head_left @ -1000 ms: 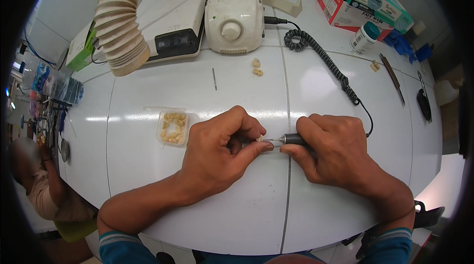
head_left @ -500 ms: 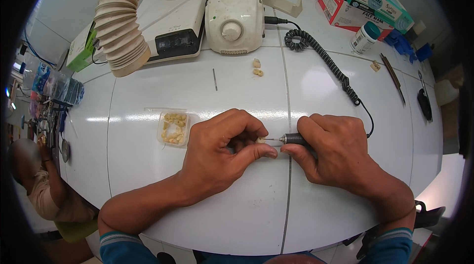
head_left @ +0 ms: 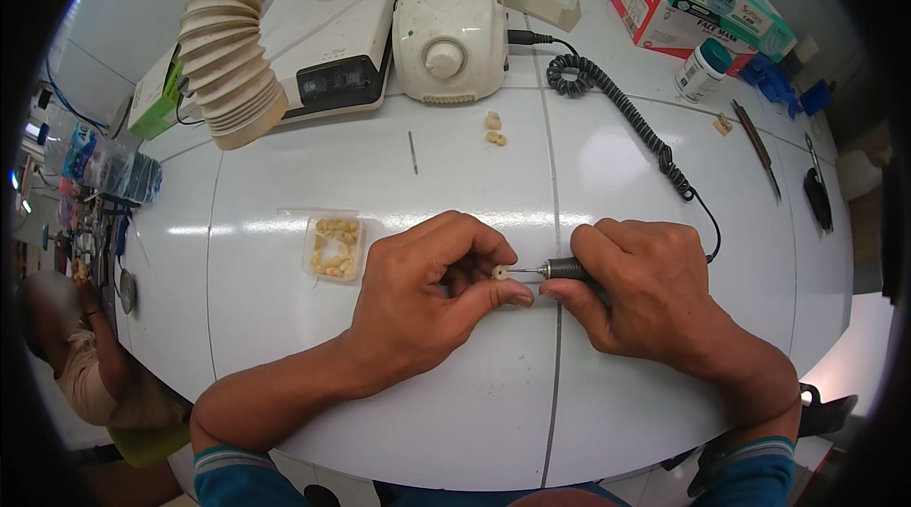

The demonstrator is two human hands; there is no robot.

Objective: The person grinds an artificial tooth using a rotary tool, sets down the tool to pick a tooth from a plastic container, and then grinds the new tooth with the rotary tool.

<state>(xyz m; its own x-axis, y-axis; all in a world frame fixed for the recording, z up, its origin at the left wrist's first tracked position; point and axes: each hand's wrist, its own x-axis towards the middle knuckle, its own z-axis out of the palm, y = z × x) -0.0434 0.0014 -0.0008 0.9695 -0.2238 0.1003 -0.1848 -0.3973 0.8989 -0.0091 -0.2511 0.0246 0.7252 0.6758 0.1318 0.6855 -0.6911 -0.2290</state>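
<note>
Between the thumb and fingers of my left hand (head_left: 427,284) is a small cream dental crown (head_left: 500,273), partly hidden by the fingertips. My right hand (head_left: 645,289) grips a black rotary handpiece (head_left: 567,268), its thin metal bur pointing left and reaching the crown. The right thumb stretches toward the left thumb, with a small gap between them. From the handpiece a coiled black cord (head_left: 655,147) runs back to a white control unit (head_left: 451,37) with a round knob. Left of my left hand lies a clear plastic box (head_left: 334,247) holding several cream tooth pieces.
Beyond my hands lie loose tooth pieces (head_left: 495,130) and a spare bur (head_left: 413,152). A ribbed suction hose (head_left: 228,52) hangs at the far left near a water bottle (head_left: 109,165). At right are a carving tool (head_left: 757,148), a white jar (head_left: 703,71) and mask boxes (head_left: 697,9). Another person (head_left: 95,355) sits left.
The crown has turned slightly in my left fingers, so a small dark hole now shows on it. Both hands otherwise stay almost in place.
</note>
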